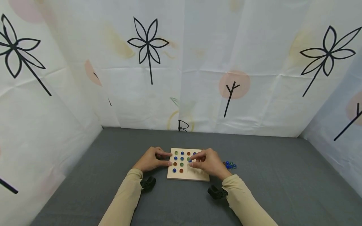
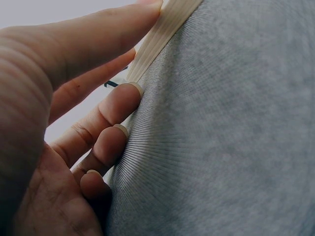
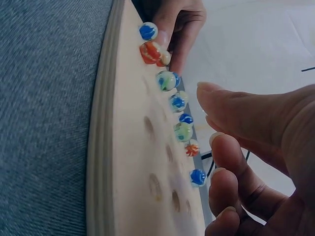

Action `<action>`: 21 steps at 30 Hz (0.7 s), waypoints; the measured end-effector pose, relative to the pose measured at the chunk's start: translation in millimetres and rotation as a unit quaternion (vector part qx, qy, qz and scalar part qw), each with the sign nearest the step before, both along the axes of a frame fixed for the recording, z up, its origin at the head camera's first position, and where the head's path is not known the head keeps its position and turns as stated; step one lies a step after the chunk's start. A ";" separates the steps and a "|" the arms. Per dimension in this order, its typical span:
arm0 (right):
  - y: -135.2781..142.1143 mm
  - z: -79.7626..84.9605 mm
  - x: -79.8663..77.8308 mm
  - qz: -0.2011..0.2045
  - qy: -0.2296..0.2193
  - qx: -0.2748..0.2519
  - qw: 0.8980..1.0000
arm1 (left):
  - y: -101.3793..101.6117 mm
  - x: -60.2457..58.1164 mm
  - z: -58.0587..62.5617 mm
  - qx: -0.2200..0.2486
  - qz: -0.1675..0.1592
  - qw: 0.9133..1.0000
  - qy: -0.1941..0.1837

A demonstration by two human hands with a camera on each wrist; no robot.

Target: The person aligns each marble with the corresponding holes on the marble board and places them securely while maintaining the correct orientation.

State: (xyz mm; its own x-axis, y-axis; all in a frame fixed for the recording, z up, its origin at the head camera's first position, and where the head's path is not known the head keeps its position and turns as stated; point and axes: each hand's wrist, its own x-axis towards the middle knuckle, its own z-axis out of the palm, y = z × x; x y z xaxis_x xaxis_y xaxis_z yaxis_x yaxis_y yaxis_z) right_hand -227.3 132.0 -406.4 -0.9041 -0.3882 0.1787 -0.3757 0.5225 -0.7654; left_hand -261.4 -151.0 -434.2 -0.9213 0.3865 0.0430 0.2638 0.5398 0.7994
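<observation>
The blue marble [image 1: 190,161] sits right between your thumb and index fingertip, so your right hand [image 1: 209,161] has its grip pinched on it, over the wooden board [image 1: 195,175]. From the right wrist cam I can't see that marble, looks like your thumb is hiding it. The seated marbles [image 1: 182,164] nearest it are just up and left of the fingertips, and the bare holes [image 3: 155,187] show up on that side too. Your left hand [image 1: 152,159] has thumb and index apart, tips touching the board's left edge. Loose marbles [image 1: 231,165] lie on the gray bench [image 1: 181,201], just right of your right hand.
</observation>
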 end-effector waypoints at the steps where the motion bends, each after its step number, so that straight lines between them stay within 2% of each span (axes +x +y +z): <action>1: -0.3 -1.0 -0.4 0.000 -0.001 -0.001 1.000 | -0.3 -0.1 -0.1 0.000 0.000 1.000 0.001; 7: -3.3 -6.9 -2.9 -0.002 -0.009 0.006 1.000 | -1.8 -0.2 0.4 0.000 -0.005 1.000 0.005; 13: -4.7 -11.2 -4.0 0.003 -0.003 0.011 1.000 | -2.2 -0.3 -0.1 -0.002 -0.006 1.000 0.008; 21: -6.8 -13.0 -1.9 -0.009 0.012 0.031 0.999 | -2.2 -0.2 -1.6 0.006 -0.011 1.000 0.008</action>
State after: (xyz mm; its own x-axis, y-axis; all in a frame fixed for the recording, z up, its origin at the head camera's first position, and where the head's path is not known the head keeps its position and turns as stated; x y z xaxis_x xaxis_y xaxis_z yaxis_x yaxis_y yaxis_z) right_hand -229.2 125.2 -419.4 -0.9064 -0.3836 0.1771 -0.3846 0.5754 -0.7219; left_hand -261.7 -153.2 -435.7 -0.9116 0.4065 0.0615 0.2878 0.5243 0.8015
